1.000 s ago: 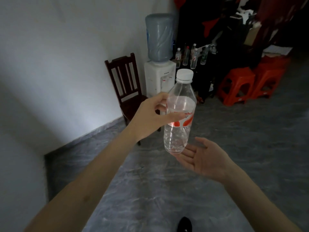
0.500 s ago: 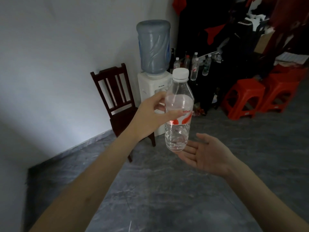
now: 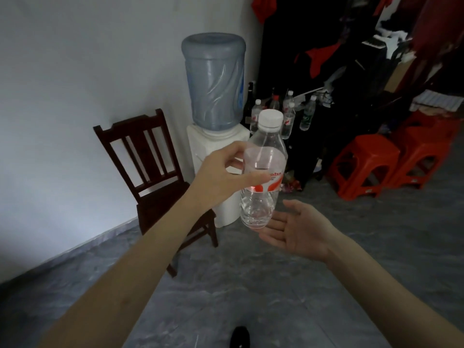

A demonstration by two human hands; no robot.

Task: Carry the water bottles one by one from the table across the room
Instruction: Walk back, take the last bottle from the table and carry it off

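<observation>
My left hand (image 3: 221,179) grips a clear water bottle (image 3: 263,169) around its middle and holds it upright in front of me. The bottle has a white cap and a red and white label. Just below and to the right of its base, my right hand (image 3: 298,228) lies palm up with the fingers spread, holding nothing. Several more water bottles (image 3: 288,116) stand together on a dark surface behind the water dispenser.
A white water dispenser (image 3: 216,151) with a big blue jug stands against the wall. A dark wooden chair (image 3: 153,172) is to its left. Red plastic stools (image 3: 364,164) and dark piled clothing fill the right side. My shoe (image 3: 239,337) shows on the grey floor.
The dispenser, chair and stools have grown larger and nearer in view as I walk toward them. Both hands keep the same pose, the bottle still in the left.
</observation>
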